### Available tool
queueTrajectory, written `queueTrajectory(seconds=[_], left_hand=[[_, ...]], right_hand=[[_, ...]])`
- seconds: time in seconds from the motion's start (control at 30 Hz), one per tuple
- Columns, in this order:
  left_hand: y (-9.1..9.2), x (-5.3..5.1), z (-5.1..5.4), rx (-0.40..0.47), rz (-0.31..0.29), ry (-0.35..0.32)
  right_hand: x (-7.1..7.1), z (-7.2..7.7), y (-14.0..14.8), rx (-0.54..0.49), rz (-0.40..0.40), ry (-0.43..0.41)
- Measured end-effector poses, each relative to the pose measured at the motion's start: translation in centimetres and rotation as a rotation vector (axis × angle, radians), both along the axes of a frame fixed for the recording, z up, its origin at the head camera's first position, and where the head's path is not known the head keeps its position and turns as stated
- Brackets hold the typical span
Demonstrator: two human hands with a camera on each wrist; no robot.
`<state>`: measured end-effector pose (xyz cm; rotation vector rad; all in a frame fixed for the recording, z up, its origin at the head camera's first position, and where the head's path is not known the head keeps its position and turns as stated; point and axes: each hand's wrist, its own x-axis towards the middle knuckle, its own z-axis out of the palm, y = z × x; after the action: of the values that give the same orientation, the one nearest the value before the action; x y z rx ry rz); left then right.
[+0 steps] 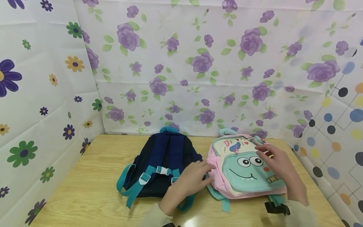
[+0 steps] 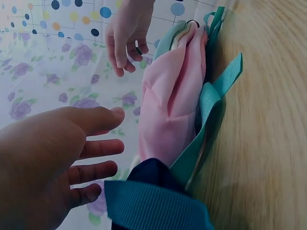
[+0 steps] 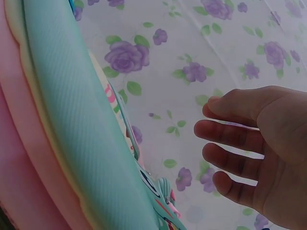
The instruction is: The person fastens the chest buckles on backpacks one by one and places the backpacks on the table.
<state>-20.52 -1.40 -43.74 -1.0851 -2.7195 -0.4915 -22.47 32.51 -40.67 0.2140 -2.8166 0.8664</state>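
A pink and mint children's backpack (image 1: 241,170) with a cartoon face on its front pocket lies on the table, face up. To its left lies a navy backpack (image 1: 158,151), straps upward, with teal webbing and a white buckle (image 1: 163,170). My left hand (image 1: 193,176) hovers near the gap between the two bags, fingers spread and holding nothing. Above the right side of the pink backpack hangs my right hand (image 1: 275,159), fingers loosely bent around no object. In the right wrist view, air separates that hand (image 3: 259,143) from the bag's mint pocket (image 3: 91,124).
A wooden table (image 1: 85,176) carries both bags. Floral cloth (image 1: 175,63) hangs behind it, with patterned sheets on the left (image 1: 42,126) and right (image 1: 334,132). Loose teal straps (image 1: 225,204) stick out below the pink backpack.
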Motion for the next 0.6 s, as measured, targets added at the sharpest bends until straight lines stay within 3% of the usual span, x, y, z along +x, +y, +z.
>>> queueTrajectory(seconds=[0.37, 0.6], left_hand=[[2.5, 0.3, -0.6, 0.018, 0.007, 0.005], [3.0, 0.5, -1.4, 0.024, 0.049, -0.028]], right_hand=[[-0.1, -0.5, 1.0, 0.014, -0.046, 0.006], [-0.2, -1.0, 1.9, 0.006, -0.073, -0.027]])
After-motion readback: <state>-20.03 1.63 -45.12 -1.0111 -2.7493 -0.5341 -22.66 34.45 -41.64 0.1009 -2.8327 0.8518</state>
